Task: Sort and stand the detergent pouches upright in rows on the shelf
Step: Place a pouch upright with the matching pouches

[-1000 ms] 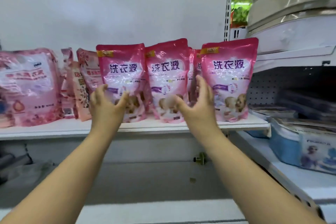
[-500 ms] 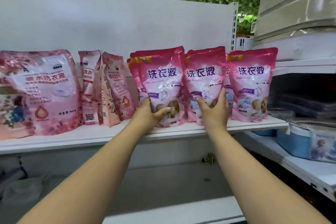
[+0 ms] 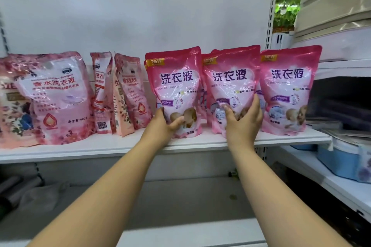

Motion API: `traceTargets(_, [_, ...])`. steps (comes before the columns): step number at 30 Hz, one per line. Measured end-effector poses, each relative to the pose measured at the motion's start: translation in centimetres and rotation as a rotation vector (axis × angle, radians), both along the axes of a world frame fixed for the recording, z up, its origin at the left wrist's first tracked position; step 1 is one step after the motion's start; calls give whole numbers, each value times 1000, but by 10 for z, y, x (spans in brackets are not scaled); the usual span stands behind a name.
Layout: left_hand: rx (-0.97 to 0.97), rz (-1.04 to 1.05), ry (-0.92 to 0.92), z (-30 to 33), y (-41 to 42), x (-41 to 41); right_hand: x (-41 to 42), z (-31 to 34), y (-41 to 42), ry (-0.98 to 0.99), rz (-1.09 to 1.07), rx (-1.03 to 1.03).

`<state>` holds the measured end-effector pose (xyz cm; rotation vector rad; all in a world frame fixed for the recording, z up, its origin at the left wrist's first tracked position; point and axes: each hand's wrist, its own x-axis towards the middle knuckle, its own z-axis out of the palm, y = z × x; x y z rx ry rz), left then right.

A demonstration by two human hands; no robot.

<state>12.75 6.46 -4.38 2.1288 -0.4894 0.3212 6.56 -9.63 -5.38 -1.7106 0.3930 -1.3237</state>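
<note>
Three bright pink pouches stand upright in a row at the right end of the shelf (image 3: 120,147), more tucked behind them: the left hand (image 3: 163,126) grips the left pouch (image 3: 174,90) low down, thumb across its front, and the right hand (image 3: 244,122) clasps the middle pouch (image 3: 230,84) at its base, while the right pouch (image 3: 289,86) stands untouched. Left of the left pouch, two narrow floral pouches (image 3: 122,94) lean together beside a big pale pouch (image 3: 58,98). Right of the shelf sits a blue box (image 3: 339,164).

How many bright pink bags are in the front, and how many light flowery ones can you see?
Bright pink pouches: 3 in front, more hidden behind
Pale flowery pouches: 5
Total in plain sight: 8
</note>
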Motion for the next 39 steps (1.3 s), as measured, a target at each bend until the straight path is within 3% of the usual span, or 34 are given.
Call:
traceTargets(7, [59, 131, -63, -1, 3, -11, 4, -1, -2, -67, -52, 28])
traceTargets(13, [49, 74, -73, 0, 0, -9, 7, 4, 1, 138, -128, -78])
traceTargets(20, [53, -10, -78, -5, 10, -3, 6, 3, 5, 189, -159, -107])
traceTargets(25, [-95, -105, -43, 4, 32, -10, -3, 1, 16, 176, -205, -206])
traceTargets(29, [-222, -207, -249, 23, 44, -29, -15, 42, 8, 88, -222, -241])
traceTargets(33, [-57, -522, -97, 36, -2, -55, -18, 105, -12, 0, -29, -34])
traceTargets(39, [-159, -406, 233, 20, -83, -44, 4, 128, -29, -72, 162, 147])
